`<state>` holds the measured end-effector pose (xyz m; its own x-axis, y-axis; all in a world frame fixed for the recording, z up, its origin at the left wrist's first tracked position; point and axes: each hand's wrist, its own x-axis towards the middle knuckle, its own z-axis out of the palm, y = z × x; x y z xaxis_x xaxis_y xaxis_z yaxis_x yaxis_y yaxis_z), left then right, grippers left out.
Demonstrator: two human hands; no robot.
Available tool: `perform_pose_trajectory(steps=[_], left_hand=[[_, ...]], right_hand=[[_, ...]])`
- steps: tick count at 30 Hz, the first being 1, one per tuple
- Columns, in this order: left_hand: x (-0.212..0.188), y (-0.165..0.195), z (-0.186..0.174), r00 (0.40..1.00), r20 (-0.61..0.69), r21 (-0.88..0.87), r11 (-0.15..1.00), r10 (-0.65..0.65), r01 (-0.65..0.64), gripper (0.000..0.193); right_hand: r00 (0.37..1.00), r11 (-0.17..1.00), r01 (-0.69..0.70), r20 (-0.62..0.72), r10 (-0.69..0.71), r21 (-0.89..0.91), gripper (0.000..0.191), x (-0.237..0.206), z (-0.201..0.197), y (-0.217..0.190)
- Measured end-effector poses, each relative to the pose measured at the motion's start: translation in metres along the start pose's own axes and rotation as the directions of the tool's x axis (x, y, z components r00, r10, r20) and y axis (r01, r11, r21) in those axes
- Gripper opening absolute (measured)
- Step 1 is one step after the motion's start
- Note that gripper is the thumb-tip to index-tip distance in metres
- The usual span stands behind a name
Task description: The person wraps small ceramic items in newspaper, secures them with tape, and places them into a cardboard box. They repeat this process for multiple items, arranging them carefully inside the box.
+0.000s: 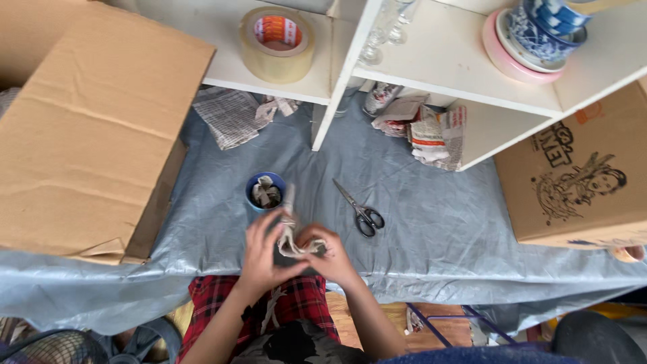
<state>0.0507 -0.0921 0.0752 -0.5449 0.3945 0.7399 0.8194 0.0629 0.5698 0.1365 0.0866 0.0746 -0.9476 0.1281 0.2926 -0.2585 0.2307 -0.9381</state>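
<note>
Head view, looking down: both hands meet over the lap edge of the grey plastic sheet, close together and closed on the same bundle. The left hand cups the near side with its fingers curled up around it; the right hand grips the far side, thumb on top. Between them sits a crumpled newspaper wrap, a loose strip of it standing up just ahead of the fingers — whatever it covers is hidden, so I cannot tell what is inside. Just beyond the left hand, almost touching the raised strip, stands a blue cup already stuffed with crumpled paper. Ahead and to the right of the right hand lie black-handled scissors, blades pointing away, near but not touching. Well beyond both hands is a white shelf unit carrying a roll of packing tape, clear glasses and a stack of blue-patterned bowls on a pink plate; more newspaper-wrapped pieces lie under it. A large plain cardboard box sits far left of the left hand, a printed box far right of the right hand. Judgement on technique: keep one hand as the anchor while the other folds the loose strip down tight, tucking the end under so the wrap holds — a slack fold would likely spring open.
</note>
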Motion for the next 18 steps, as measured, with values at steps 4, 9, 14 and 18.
perform_pose_trajectory(steps=[4, 9, 14, 18], left_hand=[[-0.019, 0.012, -0.009, 0.970, 0.129, -0.294, 0.926, -0.205, 0.235, 0.050], [-0.029, -0.011, -0.034, 0.797, -0.006, -0.222, 0.778, -0.604, 0.588, 0.028], [-0.023, -0.022, -0.064, 0.663, -0.251, -0.406, 0.698, -0.705, 0.590, 0.055], [-0.012, -0.035, -0.067, 0.724, -0.435, 0.008, 0.801, -0.536, 0.598, 0.030]], right_hand=[[0.966, 0.975, -0.206, 0.176, 0.188, 0.085, 0.020, -0.006, -0.002, 0.007], [0.975, 0.980, -0.168, 0.167, 0.149, 0.103, 0.012, 0.000, -0.042, 0.013], [0.977, 0.978, -0.187, -0.121, 0.175, -0.095, 0.013, -0.008, -0.087, 0.025], [0.942, 0.935, -0.147, -0.334, 0.033, -0.322, 0.027, 0.013, -0.162, 0.046]])
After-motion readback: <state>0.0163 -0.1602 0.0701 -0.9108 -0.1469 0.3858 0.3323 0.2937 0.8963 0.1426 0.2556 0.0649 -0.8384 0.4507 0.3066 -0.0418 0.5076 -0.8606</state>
